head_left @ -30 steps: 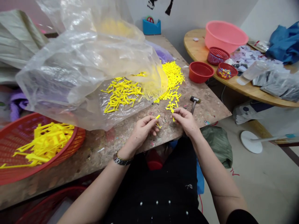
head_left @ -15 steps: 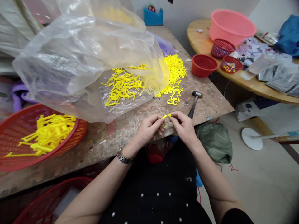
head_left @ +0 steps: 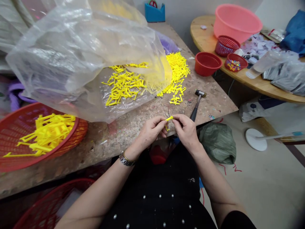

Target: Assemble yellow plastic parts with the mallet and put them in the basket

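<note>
Close to the table's front edge, my left hand (head_left: 152, 128) pinches a thin yellow plastic stick (head_left: 168, 119) between thumb and fingers. My right hand (head_left: 186, 127) is closed on a small yellow plastic piece (head_left: 172, 117) that meets the stick's upper end. Another yellow bit (head_left: 167, 129) shows under the left fingers; whether it belongs to the stick I cannot tell. Just beyond my right hand lies a hammer (head_left: 197, 103) with a dark handle. Farther back are a pile of small yellow pieces (head_left: 177, 68) and a heap of yellow sticks (head_left: 125, 86) on clear plastic.
A large clear plastic bag (head_left: 78, 57) covers the table's left part. A red basket (head_left: 81, 128) with yellow parts stands at left. A red bowl (head_left: 207, 65) sits by the right edge. Beyond it, a wooden table (head_left: 202, 31) bears a pink basin (head_left: 238, 22).
The small piece in my right hand has come against the stick in my left; a gap showed between them before. The view has tilted slightly downward.
</note>
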A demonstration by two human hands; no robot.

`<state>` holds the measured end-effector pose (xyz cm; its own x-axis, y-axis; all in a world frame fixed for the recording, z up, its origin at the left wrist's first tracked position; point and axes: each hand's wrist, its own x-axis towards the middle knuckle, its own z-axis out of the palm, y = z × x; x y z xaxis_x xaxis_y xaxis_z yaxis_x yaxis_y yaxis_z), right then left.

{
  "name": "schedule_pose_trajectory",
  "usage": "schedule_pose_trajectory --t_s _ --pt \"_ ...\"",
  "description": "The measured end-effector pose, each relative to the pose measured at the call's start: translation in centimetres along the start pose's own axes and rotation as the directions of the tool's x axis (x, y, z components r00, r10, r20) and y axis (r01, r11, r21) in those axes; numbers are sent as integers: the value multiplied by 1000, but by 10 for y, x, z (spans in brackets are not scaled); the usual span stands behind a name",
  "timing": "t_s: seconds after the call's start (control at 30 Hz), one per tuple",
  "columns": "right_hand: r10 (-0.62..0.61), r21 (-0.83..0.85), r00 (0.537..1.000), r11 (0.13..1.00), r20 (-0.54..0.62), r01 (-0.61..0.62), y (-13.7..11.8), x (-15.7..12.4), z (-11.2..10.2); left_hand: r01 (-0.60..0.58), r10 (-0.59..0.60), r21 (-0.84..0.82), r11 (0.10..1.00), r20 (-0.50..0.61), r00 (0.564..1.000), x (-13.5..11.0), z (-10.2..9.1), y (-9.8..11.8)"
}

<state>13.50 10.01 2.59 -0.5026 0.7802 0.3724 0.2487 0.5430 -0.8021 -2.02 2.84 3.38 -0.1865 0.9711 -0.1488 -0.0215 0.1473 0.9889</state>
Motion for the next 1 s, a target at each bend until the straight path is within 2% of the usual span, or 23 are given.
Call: schedule_pose_trajectory --t_s 0.2,0.43,0.63,0.83,1.0 --pt "-28 -35 999 999 -21 27 -2 -6 0 19 -19 -46 999 -5 1000 -1 3 0" --pt "-20 -30 998 999 -56 18 -1 -10 2 11 -11 -15 1000 4 1000 -4 7 6" --pt "-50 -40 994 998 -94 47 5 -13 4 -7 6 8 1000 24 1000 -3 8 1" --pt "-69 -86 994 994 -87 62 5 -17 4 -20 19 61 998 16 1000 -3 9 -2" --pt "-89 -132 993 988 -84 77 4 -19 4 -70 74 158 985 -17 997 -6 10 -6"
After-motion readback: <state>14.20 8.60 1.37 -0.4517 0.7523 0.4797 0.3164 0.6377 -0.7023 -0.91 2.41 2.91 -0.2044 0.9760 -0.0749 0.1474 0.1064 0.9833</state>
